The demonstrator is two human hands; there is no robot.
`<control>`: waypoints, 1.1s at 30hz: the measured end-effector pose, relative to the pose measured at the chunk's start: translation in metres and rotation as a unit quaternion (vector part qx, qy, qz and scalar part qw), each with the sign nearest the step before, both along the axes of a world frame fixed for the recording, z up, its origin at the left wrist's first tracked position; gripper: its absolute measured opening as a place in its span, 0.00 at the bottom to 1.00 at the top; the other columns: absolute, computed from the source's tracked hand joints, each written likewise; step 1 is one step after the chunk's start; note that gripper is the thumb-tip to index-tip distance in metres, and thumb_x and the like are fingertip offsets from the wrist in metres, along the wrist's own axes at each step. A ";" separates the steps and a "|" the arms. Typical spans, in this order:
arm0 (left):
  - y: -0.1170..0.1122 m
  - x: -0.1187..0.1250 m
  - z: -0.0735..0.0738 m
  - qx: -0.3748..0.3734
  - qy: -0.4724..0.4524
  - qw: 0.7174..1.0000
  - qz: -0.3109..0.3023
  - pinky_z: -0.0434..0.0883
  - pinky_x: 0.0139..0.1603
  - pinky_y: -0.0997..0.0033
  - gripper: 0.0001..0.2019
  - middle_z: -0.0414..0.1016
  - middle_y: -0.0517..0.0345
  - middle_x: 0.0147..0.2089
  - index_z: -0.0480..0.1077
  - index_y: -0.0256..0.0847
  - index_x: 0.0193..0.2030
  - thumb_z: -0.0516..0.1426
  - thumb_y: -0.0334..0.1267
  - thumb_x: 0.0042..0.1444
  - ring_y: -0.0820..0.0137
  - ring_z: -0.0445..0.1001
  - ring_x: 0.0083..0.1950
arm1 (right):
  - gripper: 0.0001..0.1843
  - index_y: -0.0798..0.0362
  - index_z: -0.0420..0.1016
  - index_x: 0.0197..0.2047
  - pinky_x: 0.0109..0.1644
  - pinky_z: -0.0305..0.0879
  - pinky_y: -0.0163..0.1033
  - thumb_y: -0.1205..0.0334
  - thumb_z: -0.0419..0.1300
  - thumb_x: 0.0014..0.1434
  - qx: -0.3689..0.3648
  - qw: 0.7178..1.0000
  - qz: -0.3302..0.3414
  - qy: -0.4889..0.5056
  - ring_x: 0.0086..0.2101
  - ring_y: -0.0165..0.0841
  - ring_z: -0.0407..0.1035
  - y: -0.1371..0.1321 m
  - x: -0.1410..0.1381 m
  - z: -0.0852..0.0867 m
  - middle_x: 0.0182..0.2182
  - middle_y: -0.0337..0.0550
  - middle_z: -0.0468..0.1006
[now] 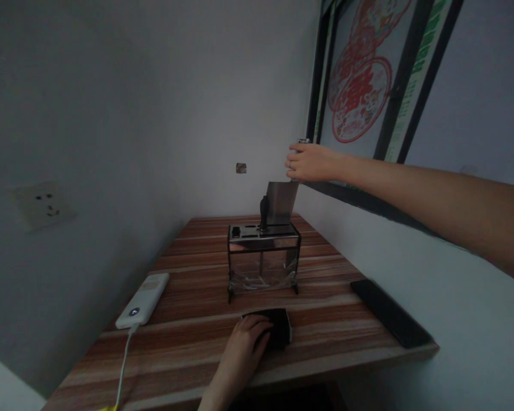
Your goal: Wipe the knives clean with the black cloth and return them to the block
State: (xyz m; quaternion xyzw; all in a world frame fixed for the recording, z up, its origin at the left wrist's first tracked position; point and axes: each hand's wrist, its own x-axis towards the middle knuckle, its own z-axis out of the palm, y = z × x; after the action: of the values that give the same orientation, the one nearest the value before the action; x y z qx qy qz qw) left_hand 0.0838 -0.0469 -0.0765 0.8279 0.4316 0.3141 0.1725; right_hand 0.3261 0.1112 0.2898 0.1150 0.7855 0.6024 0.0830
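Observation:
My right hand (309,162) is raised, its fingers wrapped round the handle of a cleaver (281,202). The wide metal blade points down at the knife rack (263,245), its lower edge at the slotted top; how deep it sits I cannot tell. A black-handled tool (264,212) stands upright in that same rack, just left of the blade. The rack has a dark frame and clear sides. Closer to me, my left hand (248,342) lies on a black folded cloth (279,329), fingers curled over its left part.
A white power bank (143,301) with a white cable (124,365) lies on the left of the striped wooden table (188,337). A black phone-like slab (389,311) rests along the right edge. Walls rise on both sides, with a socket (45,205) at left and a decorated window (364,85) at right.

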 end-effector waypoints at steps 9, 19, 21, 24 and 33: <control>0.001 0.000 -0.003 -0.004 -0.003 1.000 0.003 0.70 0.57 0.58 0.14 0.76 0.52 0.52 0.75 0.45 0.49 0.54 0.29 0.60 0.62 0.73 0.53 | 0.04 0.50 0.76 0.33 0.62 0.51 0.50 0.67 0.60 0.57 -0.001 1.000 -0.018 -0.025 0.39 0.34 0.69 0.016 -0.013 -0.049 0.32 0.35 0.79; -0.001 0.000 -0.002 -0.010 -0.001 1.000 0.002 0.70 0.57 0.58 0.14 0.76 0.52 0.52 0.75 0.44 0.49 0.54 0.29 0.60 0.62 0.73 0.53 | 0.08 0.50 0.78 0.32 0.56 0.51 0.46 0.70 0.59 0.58 -0.046 0.999 -0.024 -0.013 0.36 0.34 0.69 0.021 -0.018 -0.098 0.30 0.39 0.81; 0.000 0.000 -0.003 -0.009 -0.003 1.000 0.002 0.70 0.57 0.58 0.14 0.76 0.52 0.52 0.75 0.45 0.49 0.54 0.29 0.60 0.62 0.73 0.53 | 0.07 0.51 0.79 0.31 0.55 0.51 0.45 0.70 0.60 0.58 -0.051 0.998 -0.022 -0.015 0.36 0.34 0.69 0.023 -0.019 -0.103 0.30 0.40 0.81; 0.001 0.000 -0.002 -0.007 -0.004 1.000 0.001 0.70 0.56 0.58 0.14 0.76 0.52 0.52 0.75 0.45 0.49 0.54 0.29 0.60 0.62 0.73 0.53 | 0.07 0.52 0.78 0.30 0.53 0.52 0.44 0.69 0.60 0.58 -0.058 0.998 -0.019 -0.014 0.36 0.34 0.69 0.026 -0.019 -0.108 0.30 0.40 0.81; -0.002 -0.001 0.000 0.004 -0.007 1.000 -0.004 0.70 0.56 0.58 0.14 0.76 0.53 0.52 0.75 0.46 0.49 0.54 0.30 0.60 0.62 0.74 0.53 | 0.09 0.52 0.78 0.29 0.52 0.52 0.44 0.70 0.59 0.58 -0.067 0.998 -0.006 -0.011 0.36 0.35 0.70 0.023 -0.020 -0.119 0.29 0.41 0.81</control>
State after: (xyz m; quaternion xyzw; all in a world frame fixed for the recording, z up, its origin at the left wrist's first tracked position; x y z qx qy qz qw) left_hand 0.0829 -0.0488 -0.0769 0.8282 0.4257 0.3205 0.1738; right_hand 0.3065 0.1346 0.1707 0.1074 0.8224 0.5491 0.1032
